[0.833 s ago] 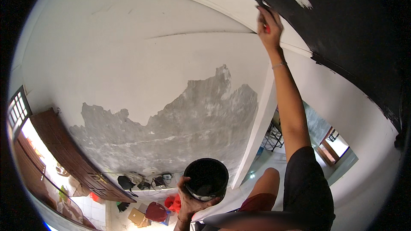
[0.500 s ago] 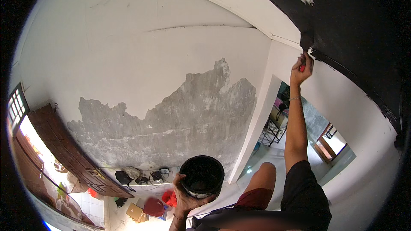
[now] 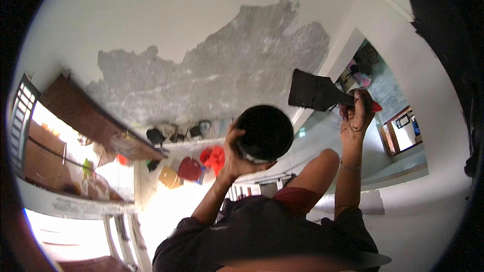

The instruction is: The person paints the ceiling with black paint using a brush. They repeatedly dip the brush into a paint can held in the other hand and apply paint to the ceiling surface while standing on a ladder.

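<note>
Right hand [image 3: 359, 113] is pinching a brush [image 3: 325, 94] by its handle, right of centre.
The brush is pointing lengthwise left and slightly upward, its broad end [image 3: 302, 89] hovering just upper right of the black bucket [image 3: 264, 133] the left hand [image 3: 238, 157] is cupping mid-frame.

- no text, label, brand, number or sign can be read.
- on the chest of the dark t-shirt [image 3: 262, 226], below the left hand [image 3: 235, 157], there is a small pale mark [image 3: 218, 228]; it is too small and blurred to tell whether it is lettering.
</note>
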A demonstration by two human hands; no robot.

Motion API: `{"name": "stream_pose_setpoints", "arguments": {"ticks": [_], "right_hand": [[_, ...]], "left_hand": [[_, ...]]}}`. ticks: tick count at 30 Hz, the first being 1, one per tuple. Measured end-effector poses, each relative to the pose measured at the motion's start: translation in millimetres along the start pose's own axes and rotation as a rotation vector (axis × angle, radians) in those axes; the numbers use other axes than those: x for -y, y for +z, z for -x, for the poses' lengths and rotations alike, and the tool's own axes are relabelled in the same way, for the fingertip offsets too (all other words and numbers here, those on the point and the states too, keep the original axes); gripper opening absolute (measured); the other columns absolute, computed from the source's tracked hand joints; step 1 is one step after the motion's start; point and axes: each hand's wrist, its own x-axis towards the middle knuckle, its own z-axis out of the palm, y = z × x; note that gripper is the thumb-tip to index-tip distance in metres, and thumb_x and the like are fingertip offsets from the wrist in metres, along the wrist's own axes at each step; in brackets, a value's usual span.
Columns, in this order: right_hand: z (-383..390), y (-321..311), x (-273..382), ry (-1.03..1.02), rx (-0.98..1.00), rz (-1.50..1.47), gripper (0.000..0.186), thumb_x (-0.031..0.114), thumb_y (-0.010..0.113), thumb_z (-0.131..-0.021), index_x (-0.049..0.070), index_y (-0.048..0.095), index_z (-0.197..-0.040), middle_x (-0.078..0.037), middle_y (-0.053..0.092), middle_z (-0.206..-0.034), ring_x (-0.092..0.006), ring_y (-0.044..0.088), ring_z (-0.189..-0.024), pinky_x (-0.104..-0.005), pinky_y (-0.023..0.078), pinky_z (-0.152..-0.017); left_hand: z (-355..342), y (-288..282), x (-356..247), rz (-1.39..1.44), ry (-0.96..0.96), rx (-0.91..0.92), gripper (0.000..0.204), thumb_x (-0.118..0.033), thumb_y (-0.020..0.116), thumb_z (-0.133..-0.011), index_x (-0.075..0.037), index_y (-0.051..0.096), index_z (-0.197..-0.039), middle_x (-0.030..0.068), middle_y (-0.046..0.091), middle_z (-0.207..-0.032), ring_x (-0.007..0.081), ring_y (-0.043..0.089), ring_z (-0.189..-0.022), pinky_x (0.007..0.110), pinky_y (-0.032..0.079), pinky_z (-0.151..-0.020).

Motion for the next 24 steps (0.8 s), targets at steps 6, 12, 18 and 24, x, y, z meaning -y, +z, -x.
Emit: {"name": "stream_pose_setpoints", "arguments": {"ticks": [6,12,18,24], "right_hand": [[18.3,39.6,29.9,-0.007,0.433,0.415,0.017,0.018,0.069,-0.093,0.004,0.059,-0.090,-0.002,0.060,-0.072,-0.0098,0.057,-0.059,-0.0250,0.042,-0.052],[15.2,79.4,22.0,-0.230,1.147,0.775,0.026,0.025,0.073,-0.093,0.003,0.060,-0.093,-0.018,0.066,-0.076,-0.0313,0.068,-0.064,-0.0362,0.052,-0.061],[18.9,95.3,1.5,-0.327,1.255,0.770,0.023,0.022,0.074,-0.090,0.001,0.066,-0.097,-0.019,0.069,-0.077,-0.0371,0.071,-0.071,-0.0412,0.055,-0.066],[-1.2,76.8,18.7,-0.093,0.862,0.539,0.017,0.015,0.069,-0.093,-0.001,0.068,-0.099,-0.002,0.065,-0.073,-0.0073,0.058,-0.059,-0.0236,0.046,-0.054]], "left_hand": [[-15.9,9.6,3.8,-0.056,0.137,-0.041,0.107,-0.040,0.100,-0.050,-0.017,0.036,-0.133,0.0326,0.045,-0.141,0.0507,0.051,-0.128,0.057,0.047,-0.103],[-20.6,11.1,4.1,-0.044,0.176,-0.037,0.104,-0.039,0.100,-0.051,-0.018,0.037,-0.131,0.0352,0.047,-0.139,0.0537,0.052,-0.127,0.057,0.048,-0.103],[-18.5,7.7,0.8,-0.064,0.162,-0.063,0.104,-0.039,0.099,-0.051,-0.019,0.037,-0.131,0.0354,0.047,-0.139,0.0533,0.052,-0.127,0.057,0.048,-0.102],[-16.9,-9.5,1.9,-0.156,0.139,-0.067,0.105,-0.040,0.099,-0.052,-0.019,0.035,-0.132,0.0331,0.046,-0.141,0.0499,0.052,-0.127,0.056,0.051,-0.098]]}}
